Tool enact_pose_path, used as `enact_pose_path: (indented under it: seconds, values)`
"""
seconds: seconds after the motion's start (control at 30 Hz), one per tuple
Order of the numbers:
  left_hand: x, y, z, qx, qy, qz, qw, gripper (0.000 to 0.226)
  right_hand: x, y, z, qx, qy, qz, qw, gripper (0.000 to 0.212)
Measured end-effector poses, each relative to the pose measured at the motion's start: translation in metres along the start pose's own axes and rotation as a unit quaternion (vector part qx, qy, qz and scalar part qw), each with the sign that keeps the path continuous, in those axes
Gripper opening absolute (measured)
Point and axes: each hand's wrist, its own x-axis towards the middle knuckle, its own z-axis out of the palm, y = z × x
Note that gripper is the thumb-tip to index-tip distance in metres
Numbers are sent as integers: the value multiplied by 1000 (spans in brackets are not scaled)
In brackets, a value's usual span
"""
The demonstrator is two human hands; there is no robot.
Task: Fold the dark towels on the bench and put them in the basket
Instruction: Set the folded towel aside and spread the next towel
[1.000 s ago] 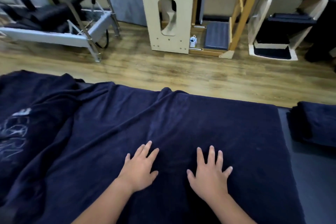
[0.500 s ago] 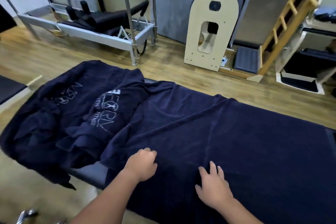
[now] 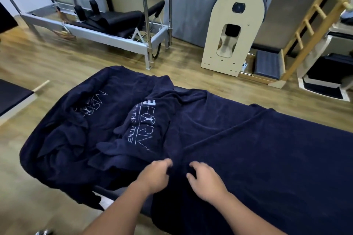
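Both hands quit flat smoothing: left hand [image 3: 155, 176] & right hand [image 3: 205, 178] curled, pinched spread towel [image 3: 257, 150] at bench near edge, ridge raised; fold starting. Basket unseen.

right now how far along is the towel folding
Done: nothing visibly folded, and no basket shows. In hand: left hand and right hand gather the spread towel at its left end. Left: the crumpled printed towels heaped on the bench.
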Motion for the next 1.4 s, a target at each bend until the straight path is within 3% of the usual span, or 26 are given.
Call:
enact_pose_path:
  seconds: [0.1,0.17,0.23,0.3,0.33,0.4,0.47,0.53,0.6,0.67,0.73,0.8,0.87,0.93,1.0,1.07,1.13,1.23,1.4]
  values:
    - [8,20,-8,-6,-91,98,991,30,32,-20,-4,29,79,-32,996,49]
    - [17,20,-22,6,-110,100,989,21,52,-30,-6,4,67,-60,996,52]
    - [24,6,-39,34,-32,49,998,14,66,-40,-3,-60,4,-88,994,59]
    - [25,-13,-54,63,105,-24,992,9,74,-48,3,-136,-60,-111,983,67]
    - [26,-22,-62,86,184,-58,978,11,76,-51,7,-168,-78,-116,976,67]
    - [25,-42,-75,144,265,-150,942,27,79,-58,14,-204,-90,-112,968,61]
    - [29,-63,-91,84,229,-301,922,39,83,-65,15,-205,-84,-97,970,52]
    - [35,-82,-106,-65,167,-393,902,42,87,-73,14,-190,-78,-84,975,44]
    - [41,-98,-113,-223,140,-377,888,47,92,-80,9,-158,-56,-81,983,41]
    - [47,-106,-120,-314,130,-332,880,63,99,-89,5,-121,-15,-92,988,41]
    - [54,-109,-126,-305,103,-301,897,65,104,-101,1,-80,15,-116,990,41]
    - [65,-115,-128,-290,74,-284,911,44,105,-119,0,-49,19,-150,987,39]
    - [75,-121,-133,-273,46,-259,925,24,103,-140,5,-52,-6,-166,985,37]
    - [82,-124,-144,-239,21,-235,942,24,101,-161,16,-89,-46,-162,982,50]
    - [87,-122,-162,-308,9,-185,933,16,102,-179,29,-138,-61,-136,979,69]
    - [94,-124,-177,-417,-37,-138,897,12,104,-194,39,-153,-55,-97,982,75]
    - [111,-132,-185,-453,-42,-130,881,27,107,-206,48,-173,-46,-106,978,60]
    - [139,-143,-188,-453,-46,-160,876,28,112,-222,56,-221,-42,-131,965,28]
    - [156,-140,-197,-353,-154,-173,906,19,113,-250,49,-146,-56,-69,985,35]
